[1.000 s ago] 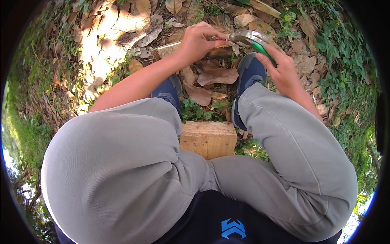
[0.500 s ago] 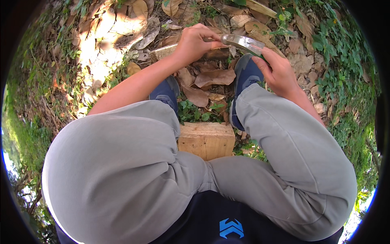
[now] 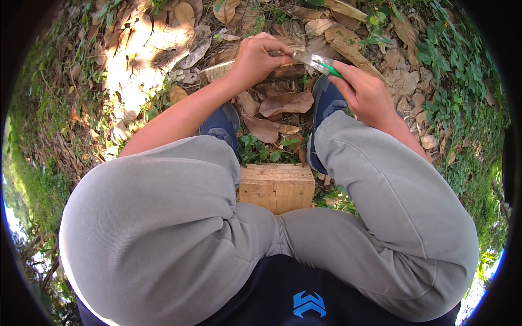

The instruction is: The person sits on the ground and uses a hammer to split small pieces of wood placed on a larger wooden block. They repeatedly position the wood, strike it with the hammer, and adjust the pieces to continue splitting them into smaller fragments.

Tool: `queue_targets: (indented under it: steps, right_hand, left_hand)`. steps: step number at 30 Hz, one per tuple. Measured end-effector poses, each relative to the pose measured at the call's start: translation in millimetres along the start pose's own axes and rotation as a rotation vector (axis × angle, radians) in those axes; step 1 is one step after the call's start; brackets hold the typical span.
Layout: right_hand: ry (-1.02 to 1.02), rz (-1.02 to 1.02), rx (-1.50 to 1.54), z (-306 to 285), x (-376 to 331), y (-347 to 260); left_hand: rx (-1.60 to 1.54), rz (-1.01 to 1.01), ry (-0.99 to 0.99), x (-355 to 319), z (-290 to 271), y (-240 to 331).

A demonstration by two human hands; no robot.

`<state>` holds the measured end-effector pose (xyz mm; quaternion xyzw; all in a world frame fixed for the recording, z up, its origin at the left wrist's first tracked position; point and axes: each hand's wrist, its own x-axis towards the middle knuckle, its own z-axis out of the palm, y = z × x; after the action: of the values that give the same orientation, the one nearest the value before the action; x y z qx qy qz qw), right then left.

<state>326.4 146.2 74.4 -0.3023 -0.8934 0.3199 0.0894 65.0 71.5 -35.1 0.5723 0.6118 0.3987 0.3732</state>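
My right hand (image 3: 370, 95) is wrapped round a hammer (image 3: 312, 58) with a shiny metal head and green on its handle. Its metal end reaches left to the fingertips of my left hand (image 3: 258, 57). The left thumb and index finger are pinched together over a rough wooden piece (image 3: 217, 71) on the ground, and whatever is between them is too small to make out. Part of that wood is hidden beneath my left hand and wrist.
Blue shoes (image 3: 329, 100) stand on both sides of dry brown leaves (image 3: 288, 103). Nearer, a squared wooden block (image 3: 277, 187) sits between my grey-trousered legs. Another length of wood (image 3: 356, 54) lies beyond the right hand. Green plants (image 3: 457, 70) grow at the right.
The hammer and my right hand have shifted slightly left, and more green shows on the handle. My left hand stays pinched in nearly the same place.
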Motion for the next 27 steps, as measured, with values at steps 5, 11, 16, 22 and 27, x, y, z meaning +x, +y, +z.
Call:
queue_targets:
  steps: [5,11,16,22,27]
  right_hand:
    - [0.001,0.244,0.227,-7,-2,-1]
    - [0.108,0.510,0.407,-3,-13,26]
    - [0.097,0.516,0.411,-6,-13,31]
    - [0.081,0.464,0.428,-1,-12,28]
    - [0.083,0.452,0.399,0,-16,34]
  left_hand:
    - [0.050,0.064,-0.017,-1,-2,0]
    - [0.072,0.043,-0.033,-1,-4,9]
    - [0.057,0.022,-0.050,-1,-7,14]
    - [0.208,0.135,-0.012,0,-15,23]
    - [0.541,0.044,-0.152,-9,-29,33]
